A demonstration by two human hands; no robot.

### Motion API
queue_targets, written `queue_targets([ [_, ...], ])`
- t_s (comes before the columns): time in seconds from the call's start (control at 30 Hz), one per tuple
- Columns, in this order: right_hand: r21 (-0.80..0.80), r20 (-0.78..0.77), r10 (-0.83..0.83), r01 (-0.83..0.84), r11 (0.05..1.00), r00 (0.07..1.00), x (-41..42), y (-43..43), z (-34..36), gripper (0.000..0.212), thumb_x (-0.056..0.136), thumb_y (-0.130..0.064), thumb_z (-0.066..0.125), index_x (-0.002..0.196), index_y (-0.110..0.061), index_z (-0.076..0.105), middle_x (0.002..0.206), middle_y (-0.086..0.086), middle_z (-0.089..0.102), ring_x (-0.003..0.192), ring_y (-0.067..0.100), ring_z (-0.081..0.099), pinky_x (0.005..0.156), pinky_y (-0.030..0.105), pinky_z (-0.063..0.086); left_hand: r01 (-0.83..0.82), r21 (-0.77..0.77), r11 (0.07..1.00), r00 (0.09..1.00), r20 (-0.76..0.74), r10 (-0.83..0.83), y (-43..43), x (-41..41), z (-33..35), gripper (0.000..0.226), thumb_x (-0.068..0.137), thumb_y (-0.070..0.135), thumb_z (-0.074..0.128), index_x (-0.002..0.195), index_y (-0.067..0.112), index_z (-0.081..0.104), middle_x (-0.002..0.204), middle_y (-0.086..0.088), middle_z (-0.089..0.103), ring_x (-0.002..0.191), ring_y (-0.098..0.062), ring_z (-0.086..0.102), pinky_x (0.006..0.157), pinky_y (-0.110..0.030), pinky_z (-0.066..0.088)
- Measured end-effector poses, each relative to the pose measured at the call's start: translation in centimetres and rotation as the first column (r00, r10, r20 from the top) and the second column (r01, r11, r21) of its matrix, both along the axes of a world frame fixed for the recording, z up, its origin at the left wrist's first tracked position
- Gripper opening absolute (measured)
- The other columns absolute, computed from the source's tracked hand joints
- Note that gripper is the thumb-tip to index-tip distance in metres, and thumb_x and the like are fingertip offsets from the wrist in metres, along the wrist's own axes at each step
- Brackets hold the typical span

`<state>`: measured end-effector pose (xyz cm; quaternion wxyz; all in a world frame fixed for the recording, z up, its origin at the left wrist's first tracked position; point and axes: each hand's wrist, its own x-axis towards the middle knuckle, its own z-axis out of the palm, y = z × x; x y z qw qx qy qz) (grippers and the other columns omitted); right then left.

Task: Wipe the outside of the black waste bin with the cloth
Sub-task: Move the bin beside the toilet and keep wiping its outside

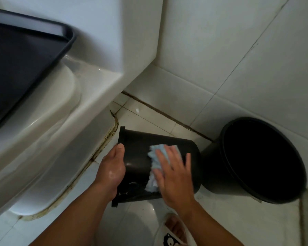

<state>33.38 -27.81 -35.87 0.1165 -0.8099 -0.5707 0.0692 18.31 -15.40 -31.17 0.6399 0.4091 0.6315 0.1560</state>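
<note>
A black waste bin point(137, 153) lies tipped on its side above the floor, its rimmed mouth pointing left toward the toilet. My left hand point(112, 169) grips it at the rim, thumb on the outer wall. My right hand point(172, 173) lies flat on the bin's side, fingers spread, pressing a light blue cloth point(155, 160) against the black surface. The cloth bunches out to the left of and below my fingers. The right hand looks slightly blurred.
A white toilet point(52, 121) with a dark raised lid point(21, 64) fills the left. A second, larger black round container point(260, 160) leans against the white tiled wall point(238, 59) at the right. White floor tiles point(146, 114) lie behind, and a slippered foot point(174, 231) shows at the bottom.
</note>
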Motion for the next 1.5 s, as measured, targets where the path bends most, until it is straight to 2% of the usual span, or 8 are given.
queue_targets([
  [0.27,0.020,-0.015,-0.431,0.432,0.902,0.902,2.8,-0.4,-0.8,0.059,0.103,-0.051,0.011,0.153,-0.026,0.031,0.161,0.005,0.031,0.152,0.022,0.015,0.121,0.058,0.016,-0.012,0.019,1.000,1.000,-0.012,0.012,0.6,0.7,0.2,0.027,0.102,0.057,0.036,0.110,0.038,0.054,0.119,-0.005,0.057,0.114,-0.028,0.055,0.109,-0.050,0.042],
  [0.5,-0.010,0.058,0.195,-0.194,0.981,0.979,-3.6,1.8,0.4,0.063,0.102,-0.058,0.029,0.159,-0.032,0.015,0.166,0.000,0.016,0.154,0.020,0.006,0.122,0.056,0.004,0.013,0.014,1.000,0.998,-0.054,-0.012,1.3,-0.2,-1.2,0.084,0.066,0.086,0.037,0.132,0.039,0.059,0.137,-0.003,0.061,0.125,-0.028,0.058,0.108,-0.055,0.044],
  [0.67,-0.085,0.038,-0.142,0.144,0.986,0.989,3.7,0.0,0.0,0.064,0.100,-0.058,0.010,0.156,-0.029,0.025,0.164,0.000,0.024,0.153,0.019,0.012,0.121,0.059,0.010,-0.041,0.037,0.998,0.998,-0.041,0.043,2.3,-0.1,0.3,0.074,0.083,0.071,0.040,0.146,0.033,0.049,0.142,-0.006,0.054,0.131,-0.030,0.051,0.114,-0.053,0.038],
  [0.8,-0.078,-0.079,-0.278,0.273,0.959,0.957,5.7,1.8,0.5,0.069,0.098,-0.058,0.004,0.151,-0.028,0.035,0.160,-0.002,0.034,0.151,0.017,0.020,0.123,0.056,0.006,-0.057,0.135,0.989,0.998,0.002,0.057,1.4,-0.2,1.3,0.041,0.100,0.058,0.035,0.126,0.038,0.058,0.125,-0.003,0.060,0.119,-0.025,0.056,0.111,-0.052,0.042],
  [0.9,-0.085,-0.066,-0.329,0.323,0.942,0.942,5.9,4.0,0.6,0.065,0.099,-0.056,0.006,0.150,-0.029,0.037,0.158,-0.001,0.037,0.149,0.018,0.025,0.122,0.055,0.006,0.042,0.297,0.954,0.999,-0.012,-0.040,-0.6,-1.3,1.0,0.047,0.100,0.067,0.023,0.142,0.058,0.042,0.141,0.002,0.054,0.130,-0.021,0.052,0.112,-0.054,0.041],
  [1.03,-0.156,0.020,-0.416,0.414,0.897,0.909,5.2,6.1,1.1,0.058,0.102,-0.050,0.016,0.144,-0.023,0.044,0.152,0.009,0.043,0.145,0.026,0.031,0.121,0.054,0.014,0.096,0.348,0.933,0.995,-0.062,-0.079,-2.3,-1.7,0.1,0.059,0.098,0.070,0.016,0.152,0.051,0.030,0.149,0.003,0.049,0.136,-0.019,0.047,0.117,-0.050,0.035],
  [1.37,-0.038,-0.002,0.174,-0.174,0.984,0.985,1.0,2.3,1.1,0.064,0.101,-0.061,0.013,0.158,-0.032,0.015,0.165,-0.002,0.018,0.153,0.018,0.009,0.123,0.051,0.009,-0.036,0.228,0.973,0.999,-0.001,0.038,-1.4,-1.6,-0.2,0.052,0.101,0.063,0.029,0.144,0.040,0.046,0.132,0.000,0.056,0.120,-0.022,0.054,0.106,-0.044,0.044],
  [1.5,-0.033,-0.033,-0.169,0.168,0.985,0.985,5.4,2.6,0.8,0.067,0.101,-0.059,0.003,0.151,-0.027,0.034,0.157,0.002,0.038,0.148,0.019,0.026,0.122,0.056,0.014,-0.110,0.174,0.979,0.993,0.058,0.102,-1.7,-1.0,0.4,0.042,0.105,0.052,0.032,0.138,0.036,0.052,0.122,0.004,0.059,0.114,-0.018,0.054,0.102,-0.037,0.041],
])
